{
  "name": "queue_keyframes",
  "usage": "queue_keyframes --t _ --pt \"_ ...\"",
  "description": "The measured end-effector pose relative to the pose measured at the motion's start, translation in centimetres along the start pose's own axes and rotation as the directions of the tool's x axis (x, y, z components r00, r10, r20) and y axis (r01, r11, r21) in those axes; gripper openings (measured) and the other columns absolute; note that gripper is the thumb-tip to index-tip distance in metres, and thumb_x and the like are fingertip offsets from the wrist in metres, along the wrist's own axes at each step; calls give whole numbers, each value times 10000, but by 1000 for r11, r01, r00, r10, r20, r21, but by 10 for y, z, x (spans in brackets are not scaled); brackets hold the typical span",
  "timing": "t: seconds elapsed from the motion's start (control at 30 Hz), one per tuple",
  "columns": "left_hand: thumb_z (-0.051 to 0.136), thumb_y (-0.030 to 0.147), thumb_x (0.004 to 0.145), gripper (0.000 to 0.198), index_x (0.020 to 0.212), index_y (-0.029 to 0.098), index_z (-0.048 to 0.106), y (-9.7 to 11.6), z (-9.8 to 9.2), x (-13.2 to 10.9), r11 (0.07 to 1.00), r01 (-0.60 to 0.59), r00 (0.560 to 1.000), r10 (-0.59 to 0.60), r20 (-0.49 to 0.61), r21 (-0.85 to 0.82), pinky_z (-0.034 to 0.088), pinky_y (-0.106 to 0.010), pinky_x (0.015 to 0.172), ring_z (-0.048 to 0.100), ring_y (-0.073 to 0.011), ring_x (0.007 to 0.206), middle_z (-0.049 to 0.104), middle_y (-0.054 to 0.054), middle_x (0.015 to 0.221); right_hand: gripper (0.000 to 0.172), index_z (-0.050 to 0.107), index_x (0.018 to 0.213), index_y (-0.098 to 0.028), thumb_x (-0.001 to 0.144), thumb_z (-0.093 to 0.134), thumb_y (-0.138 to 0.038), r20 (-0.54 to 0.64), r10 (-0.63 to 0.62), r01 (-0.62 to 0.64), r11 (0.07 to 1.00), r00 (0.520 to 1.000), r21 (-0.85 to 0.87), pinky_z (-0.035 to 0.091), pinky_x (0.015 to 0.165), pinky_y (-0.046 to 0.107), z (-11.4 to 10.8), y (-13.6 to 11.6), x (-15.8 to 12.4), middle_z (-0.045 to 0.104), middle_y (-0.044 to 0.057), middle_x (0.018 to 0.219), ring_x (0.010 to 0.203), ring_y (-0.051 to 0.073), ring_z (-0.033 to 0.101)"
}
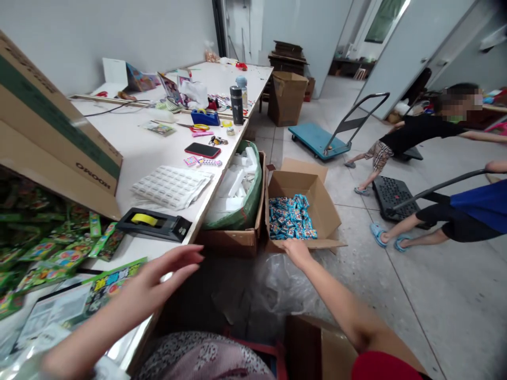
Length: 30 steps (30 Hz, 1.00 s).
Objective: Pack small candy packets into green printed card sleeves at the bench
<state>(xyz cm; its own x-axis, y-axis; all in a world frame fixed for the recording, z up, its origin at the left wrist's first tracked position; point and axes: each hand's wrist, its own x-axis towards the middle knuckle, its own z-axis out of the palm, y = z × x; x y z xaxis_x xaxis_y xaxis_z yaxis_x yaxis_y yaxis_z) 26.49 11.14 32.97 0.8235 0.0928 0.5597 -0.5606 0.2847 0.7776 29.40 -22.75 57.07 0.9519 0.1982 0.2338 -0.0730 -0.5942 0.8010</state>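
My left hand (168,277) hovers by the table's front edge, its fingers stretched out and the thumb apart, with nothing in it. Below and left of it lies a green and black printed packet (114,285) on the table. My right hand (297,253) is at the near rim of an open cardboard box (325,211), its fingers closed over the edge; the fingertips are partly hidden. Inside that box sit many small blue wrapped packets (291,216). A crumpled clear plastic bag (283,285) is on the floor beneath my right hand.
A black tape dispenser (154,224), label sheets (170,186) and a phone (203,150) lie on the table (127,126). A green-lined box (253,211) of white scraps stands beside it. Two people with hand trolleys (320,140) are at the right.
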Motion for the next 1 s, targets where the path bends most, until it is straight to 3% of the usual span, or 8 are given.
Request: queue_keyframes --t 0.07,0.17,0.3,0.43,0.6,0.8,0.9,1.0 --pt "634 611 656 547 1077 264 668 8 33 29 998 -21 981 31 192 -56 527 -343 905 668 -260 995 726 -41 1052 266 650 1137 -195 969 447 -229 -7 -23 23 1000 1000 7 432 939 379 4 -1 -11 660 83 1100 1080 221 572" --pt "600 456 719 524 1160 174 631 11 89 68 998 -21 953 3 302 57 504 -336 928 658 -258 1030 691 -104 1143 297 660 1153 -226 959 435 -213 2 -62 62 998 998 21 415 915 340 10 -2 -25 669 79 1104 1071 227 565" --pt "591 403 781 542 1226 94 582 -3 152 102 984 44 944 -97 317 170 461 -347 979 623 -297 1119 649 -179 1214 284 663 1147 -225 937 472 -206 21 -111 110 993 994 36 400 896 329 19 -9 -35 673 83 1099 1053 231 563" --pt "564 513 832 637 1269 51 525 -11 187 117 954 88 938 -176 298 288 446 -367 986 586 -334 1178 604 -235 1261 240 695 1025 -191 939 470 -188 14 -145 144 989 989 44 411 837 315 25 -30 -41 690 85 1004 978 221 583" --pt "518 405 904 463 1205 53 544 -11 210 122 905 85 946 -205 252 417 453 -371 956 610 -326 1144 644 -235 1181 159 706 881 -156 899 548 -170 -23 -147 148 986 989 79 448 751 315 32 -63 -49 705 82 911 896 230 620" --pt "461 130 910 244 1112 82 589 -28 215 125 865 36 945 -193 265 501 453 -293 930 646 -244 1084 679 -186 1123 104 716 816 -161 846 616 -164 -91 -137 154 965 986 213 484 687 299 40 -85 -59 719 76 816 812 228 654" --pt "465 117 917 223 1091 67 595 -27 211 125 859 12 946 -176 273 512 464 -307 930 654 -228 1054 685 -175 1092 146 716 960 -225 839 637 -237 -165 -106 156 934 981 322 506 763 284 22 -62 -64 734 40 933 881 205 661" --pt "458 167 949 214 1084 73 595 -19 207 128 861 -2 948 -159 274 509 464 -365 959 641 -213 1054 674 -145 1100 423 554 1292 -178 893 543 -320 -258 95 23 908 961 417 412 1011 403 -5 5 -75 576 133 1330 1237 267 509"
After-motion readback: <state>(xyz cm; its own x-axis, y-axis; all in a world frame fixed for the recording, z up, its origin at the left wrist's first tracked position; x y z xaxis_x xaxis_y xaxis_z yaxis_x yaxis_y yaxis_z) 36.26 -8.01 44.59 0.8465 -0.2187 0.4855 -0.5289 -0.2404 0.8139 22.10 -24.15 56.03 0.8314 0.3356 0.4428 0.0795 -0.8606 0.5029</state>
